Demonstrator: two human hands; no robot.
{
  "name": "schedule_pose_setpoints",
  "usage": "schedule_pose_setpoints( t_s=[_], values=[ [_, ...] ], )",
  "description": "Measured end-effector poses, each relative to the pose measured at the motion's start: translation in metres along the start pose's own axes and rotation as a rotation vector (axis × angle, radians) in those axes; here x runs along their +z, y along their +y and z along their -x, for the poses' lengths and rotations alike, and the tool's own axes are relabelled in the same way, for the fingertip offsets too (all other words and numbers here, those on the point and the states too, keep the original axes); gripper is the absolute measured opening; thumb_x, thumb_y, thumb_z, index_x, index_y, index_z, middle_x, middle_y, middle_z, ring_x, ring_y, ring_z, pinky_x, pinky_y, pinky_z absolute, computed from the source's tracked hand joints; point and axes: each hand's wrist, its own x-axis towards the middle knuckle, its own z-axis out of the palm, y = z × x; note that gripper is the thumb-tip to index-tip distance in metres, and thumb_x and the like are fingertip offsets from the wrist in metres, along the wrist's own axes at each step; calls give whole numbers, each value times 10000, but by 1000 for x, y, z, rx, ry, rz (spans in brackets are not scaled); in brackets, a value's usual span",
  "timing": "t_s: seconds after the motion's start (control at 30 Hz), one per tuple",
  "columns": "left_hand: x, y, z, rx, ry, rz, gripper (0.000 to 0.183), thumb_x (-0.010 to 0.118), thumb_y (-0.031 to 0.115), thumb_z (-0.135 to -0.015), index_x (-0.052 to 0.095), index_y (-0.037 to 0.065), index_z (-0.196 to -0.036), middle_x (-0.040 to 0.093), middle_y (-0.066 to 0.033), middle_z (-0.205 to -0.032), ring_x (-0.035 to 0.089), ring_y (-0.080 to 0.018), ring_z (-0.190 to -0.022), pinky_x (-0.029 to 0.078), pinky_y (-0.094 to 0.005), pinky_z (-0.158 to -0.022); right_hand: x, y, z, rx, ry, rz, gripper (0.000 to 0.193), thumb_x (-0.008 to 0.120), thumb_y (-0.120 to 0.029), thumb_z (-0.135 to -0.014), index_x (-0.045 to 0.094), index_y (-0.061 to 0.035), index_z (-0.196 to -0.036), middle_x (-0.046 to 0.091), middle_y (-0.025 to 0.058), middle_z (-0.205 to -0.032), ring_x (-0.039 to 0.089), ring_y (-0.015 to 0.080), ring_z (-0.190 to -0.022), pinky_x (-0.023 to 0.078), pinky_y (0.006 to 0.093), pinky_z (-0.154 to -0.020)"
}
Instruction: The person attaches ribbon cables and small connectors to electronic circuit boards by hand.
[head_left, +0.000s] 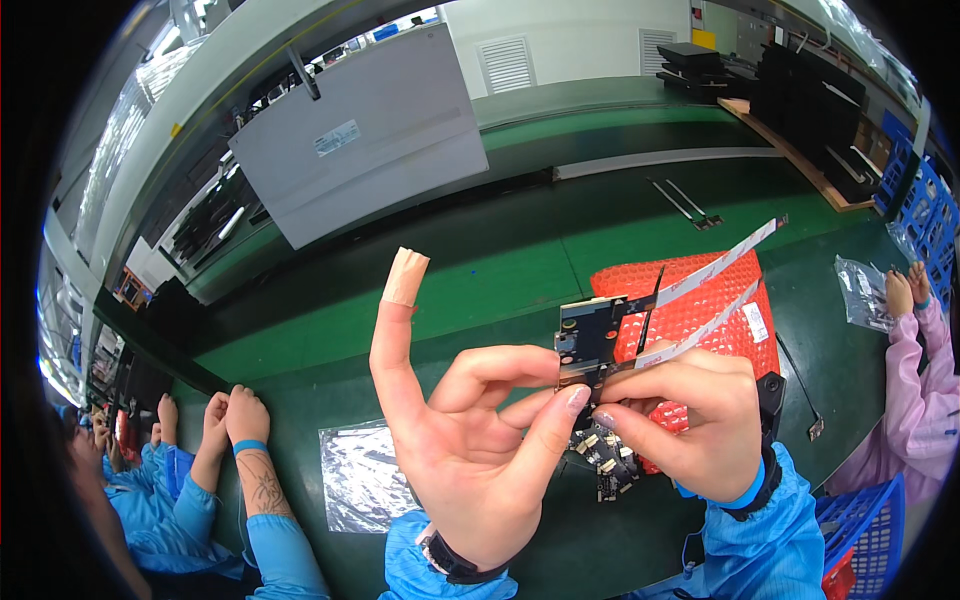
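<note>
In front of me, my left hand (465,440) grips a small dark circuit board (588,335) between thumb and fingers. Its index finger sticks up, the tip wrapped in a beige covering. My right hand (700,420) pinches at the board's lower right edge, on the end of a white flat cable (700,332); the fingertips hide the exact contact. A second white flat cable (715,270) slants up and right from the board. Just below the hands lies a cluster of small dark circuit boards (607,465), partly covered by them.
Red bubble wrap (625,275) lies behind my right hand, a clear plastic bag (358,480) left of my left wrist. A grey panel (365,130) stands at the far left. Co-workers' hands (245,415) show at left, others (905,290) at right. A blue basket (870,540) stands lower right.
</note>
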Motion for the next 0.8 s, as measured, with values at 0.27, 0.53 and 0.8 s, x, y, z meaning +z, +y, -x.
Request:
schedule_pose_setpoints(
  t_s=[0.27,0.53,0.8],
  values=[
    [0,0,1,-9,-20,-16,910,615,-129,-656,94,19,-1387,591,-109,-815,605,-173,-784,504,-278,-736,2,2,-1,-4,-12,-58,148,692,20,-667,640,8,-805,589,65,-639,568,126,-537,454,235,-489],
    [-1,-2,2,-4,-27,-3,921,615,-134,-663,75,28,-1391,586,-106,-820,609,-170,-770,515,-287,-730,3,5,0,-42,10,-47,176,692,36,-627,630,27,-792,585,68,-628,565,129,-535,452,233,-481],
    [1,0,3,-39,-33,49,924,611,-133,-671,59,38,-1393,581,-95,-815,609,-177,-791,518,-306,-747,0,3,-2,-55,-11,-54,138,677,23,-634,618,29,-758,592,78,-624,580,127,-544,454,225,-478]
  ],
)
